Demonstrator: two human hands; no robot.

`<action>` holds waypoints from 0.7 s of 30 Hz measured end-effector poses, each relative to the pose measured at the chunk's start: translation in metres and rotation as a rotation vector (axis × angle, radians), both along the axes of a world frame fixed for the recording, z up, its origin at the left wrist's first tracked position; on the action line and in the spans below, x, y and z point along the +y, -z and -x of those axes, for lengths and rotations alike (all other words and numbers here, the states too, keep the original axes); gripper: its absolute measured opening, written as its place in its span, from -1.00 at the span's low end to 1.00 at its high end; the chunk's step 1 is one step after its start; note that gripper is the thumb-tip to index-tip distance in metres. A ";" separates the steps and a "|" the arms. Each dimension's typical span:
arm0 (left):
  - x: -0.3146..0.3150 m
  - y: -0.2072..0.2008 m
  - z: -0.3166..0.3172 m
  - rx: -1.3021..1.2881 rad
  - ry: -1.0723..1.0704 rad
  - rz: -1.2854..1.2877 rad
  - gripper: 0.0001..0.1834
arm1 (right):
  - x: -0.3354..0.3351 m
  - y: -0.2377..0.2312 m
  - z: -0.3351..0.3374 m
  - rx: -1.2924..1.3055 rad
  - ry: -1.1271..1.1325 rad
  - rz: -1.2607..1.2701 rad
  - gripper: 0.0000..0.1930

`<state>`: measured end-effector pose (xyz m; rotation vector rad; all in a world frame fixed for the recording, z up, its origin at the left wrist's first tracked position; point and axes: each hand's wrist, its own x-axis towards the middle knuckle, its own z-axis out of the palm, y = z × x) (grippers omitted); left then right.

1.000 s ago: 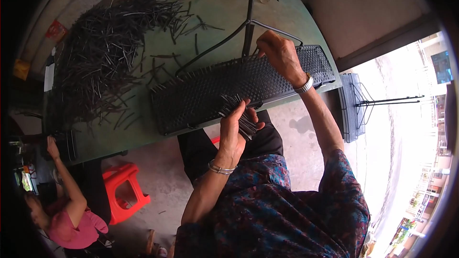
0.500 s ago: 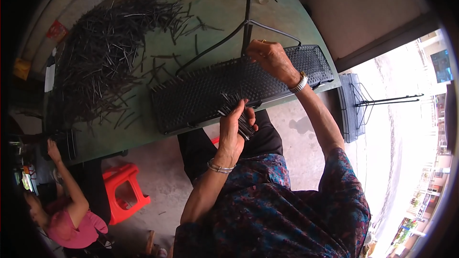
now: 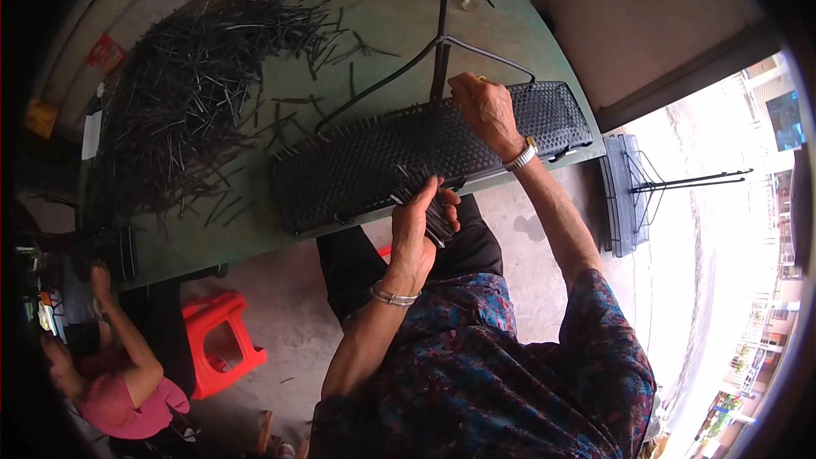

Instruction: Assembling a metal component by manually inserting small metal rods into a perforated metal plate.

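Note:
My left hand is wrapped round a bundle of thin dark strips, close to the near edge of a long black perforated panel. Short strip ends stick up in a row along the panel's far edge, toward its left. My right hand is closed over the far side of the panel, right of the upright black rod. Its fingertips are turned away, so I cannot make out whether a strip is pinched there. A forked black wire frame joins the rod to the panel.
A big heap of dark strips covers the left of the green table. Another person in a pink top sits at the lower left, near a red stool. Another black rack stands beyond the right edge.
My right hand has shifted a little to the right, away from the rod. My left hand keeps its bundle in nearly the same place. The other person's arm has moved slightly.

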<state>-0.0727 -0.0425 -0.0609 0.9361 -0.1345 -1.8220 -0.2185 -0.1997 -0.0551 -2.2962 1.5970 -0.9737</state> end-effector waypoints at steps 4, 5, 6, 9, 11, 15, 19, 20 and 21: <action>-0.002 -0.001 0.000 -0.014 -0.008 0.004 -0.78 | -0.004 0.009 0.005 0.145 -0.082 0.055 -0.85; -0.002 -0.002 0.002 -0.013 -0.005 0.004 -0.78 | -0.003 0.011 0.006 0.169 -0.088 0.059 -0.83; -0.003 -0.002 0.002 -0.029 -0.013 -0.006 -0.77 | -0.002 0.007 0.002 0.190 -0.100 0.065 -0.81; -0.006 -0.004 0.000 -0.080 -0.022 -0.008 -0.76 | 0.016 -0.013 0.003 0.137 -0.034 0.014 -0.77; -0.003 -0.004 -0.001 -0.113 -0.024 -0.006 -0.76 | 0.032 -0.036 0.001 0.043 -0.136 -0.227 -0.73; -0.006 -0.004 0.004 -0.142 -0.017 0.011 -0.74 | 0.054 -0.034 -0.001 -0.266 -0.522 -0.482 -0.72; -0.005 -0.008 0.007 -0.172 0.003 0.074 -0.70 | 0.059 -0.039 0.001 -0.273 -0.447 -0.757 -0.77; -0.005 -0.006 0.007 -0.172 0.004 0.075 -0.70 | 0.059 -0.037 0.003 -0.318 -0.438 -0.808 -0.77; -0.004 -0.004 0.007 -0.173 0.014 0.058 -0.70 | 0.059 -0.035 0.005 -0.364 -0.430 -0.859 -0.78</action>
